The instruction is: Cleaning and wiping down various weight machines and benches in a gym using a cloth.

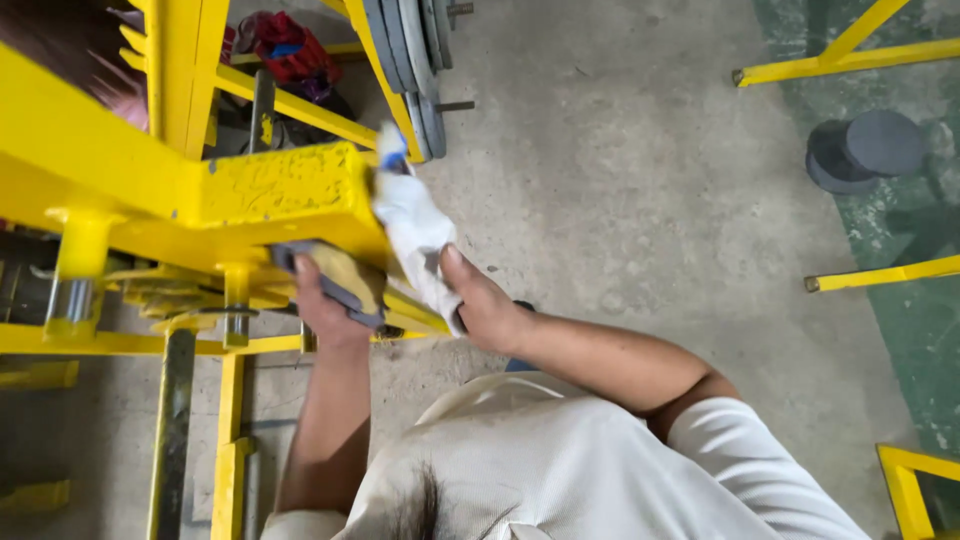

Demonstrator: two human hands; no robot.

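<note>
My right hand point(482, 303) grips a white cloth point(412, 228) and presses it against the end of a thick yellow metal beam point(270, 190) of a machine frame. The cloth has a small blue patch at its top. My left hand point(322, 308) reaches under the same beam and holds a flat grey and tan pad point(345, 275) against its underside. The two hands are close together, on either side of the beam's corner. The beam's paint is chipped and rough.
Grey metal discs point(408, 60) stand on edge on a rod just beyond the beam. A red bag point(290, 48) lies behind the frame. Two dark round discs point(865, 150) sit on the floor at right, among yellow frame bars point(880, 275). The floor point(620, 200) is concrete.
</note>
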